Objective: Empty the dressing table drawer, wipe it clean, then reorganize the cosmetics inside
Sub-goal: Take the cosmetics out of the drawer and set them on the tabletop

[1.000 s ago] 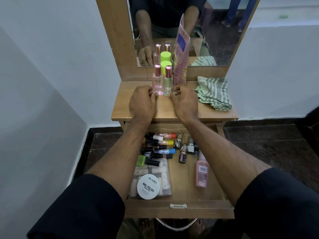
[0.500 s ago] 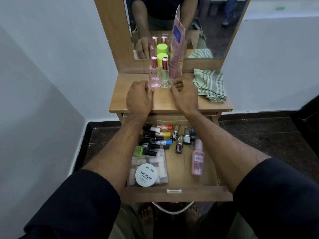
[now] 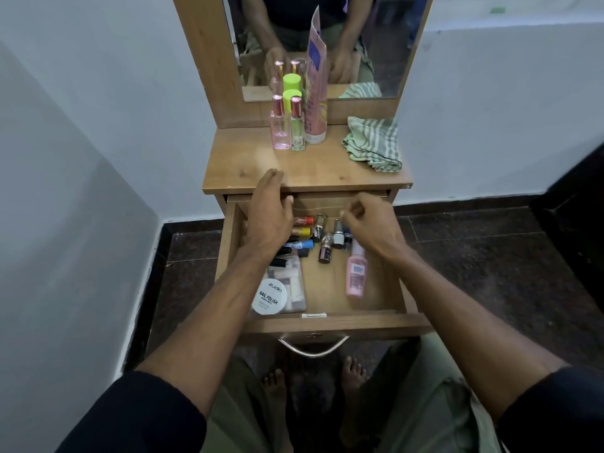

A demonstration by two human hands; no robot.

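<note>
Wooden drawer [image 3: 322,323] stands pulled out below the surface [image 3: 248,171], cosmetics mostly inside. Left hand [image 3: 269,217] hovers with open fingers over the tubes [image 3: 302,230]; right hand [image 3: 372,225], fingers loosely curled and empty, hangs near small bottles [image 3: 327,250]. Better to lift several together, keeping them upright.

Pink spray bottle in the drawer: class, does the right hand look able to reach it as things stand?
Probably yes: the right hand hovers just above the pink spray bottle, which lies uncovered in the open drawer.
</note>
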